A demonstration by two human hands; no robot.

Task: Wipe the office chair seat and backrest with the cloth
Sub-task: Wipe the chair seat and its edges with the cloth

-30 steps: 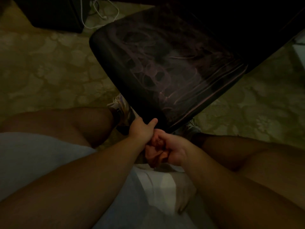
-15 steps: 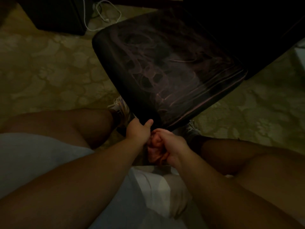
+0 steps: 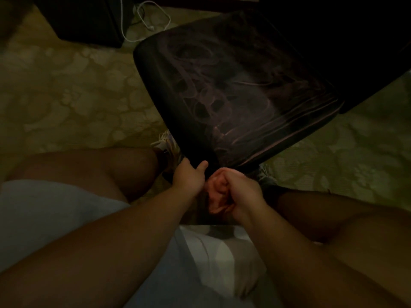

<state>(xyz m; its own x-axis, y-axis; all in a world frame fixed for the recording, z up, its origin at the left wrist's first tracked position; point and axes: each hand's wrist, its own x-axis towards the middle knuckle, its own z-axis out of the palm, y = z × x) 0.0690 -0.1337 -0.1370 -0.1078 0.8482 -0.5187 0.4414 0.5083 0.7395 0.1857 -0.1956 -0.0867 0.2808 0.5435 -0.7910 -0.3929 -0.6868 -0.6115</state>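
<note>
While the light is poor, the nearest ground reads clearly enough: bare forearms reach forward over pale shorts and a white shirt hem, knees spread to either side.

Right hand (image 3: 235,192), near centre: fingers curled tight round a bunched reddish cloth (image 3: 216,196), wadded small, just below the near corner of the seat. Cloth sits against or just under the seat edge; contact cannot be told.

Left hand (image 3: 189,176), just left of the right: fingers wrapped under the near corner of the seat, thumb up on the top face. Grips the edge, apparently to steady the chair.

Seat (image 3: 233,90), beyond the hands: dark pad, turned corner-on toward the person. Surface carries pale swirls and long parallel streaks, reading as wipe marks. Backrest (image 3: 347,41), far right: very dark, no detail visible, no streaks to be made out.

Shoes partly hidden under the near seat edge. Patterned carpet (image 3: 66,96) all round. Far left: dark box or furniture (image 3: 84,21) with a white cable (image 3: 144,16) looped on the floor beside it.

Judgement: seat work looks well on, now at the near front edge or corner. Next move calls for drawing the cloth along that rim with the left hand bracing, then lifting to reach the backrest, which appears not yet done.
</note>
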